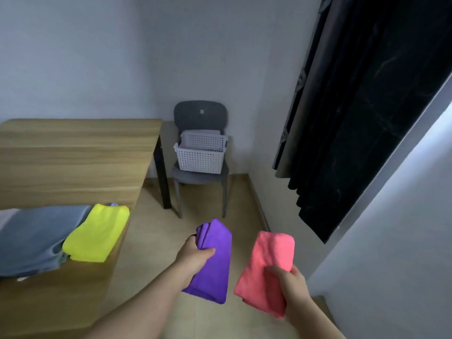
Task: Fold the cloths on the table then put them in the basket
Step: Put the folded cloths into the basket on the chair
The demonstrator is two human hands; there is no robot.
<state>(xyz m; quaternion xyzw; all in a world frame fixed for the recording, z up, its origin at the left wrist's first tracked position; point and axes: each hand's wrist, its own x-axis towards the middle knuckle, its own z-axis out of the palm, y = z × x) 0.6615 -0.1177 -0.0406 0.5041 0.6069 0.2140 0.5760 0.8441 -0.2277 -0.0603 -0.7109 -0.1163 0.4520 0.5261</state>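
the wooden table (73, 155) fills the space to the left of both hands, its near part just left of the left forearm. a dark curtain (367, 118) hangs well above and to the right of the right hand. straight ahead of the two hands, well beyond them across the floor, a grey chair (200, 113) stands in the corner past the table's far end. the white perforated basket (200, 157) sits on its seat, well apart from either hand; what lies inside cannot be made out. on the table, left of the left hand, lies a folded grey cloth (31, 236), and a folded yellow cloth (97, 233) lies touching it on the side nearer the hands. the folded purple cloth (215, 265) is off the table, held over the floor in the left hand (195, 255), thumb on top and fingers curled round its upper part, the rest hanging below the grip. the folded pink cloth (266, 265) is just right of it, not touching it, clamped in the right hand (288, 285), whose fingers wrap its lower half while the upper end stands up past the grip.
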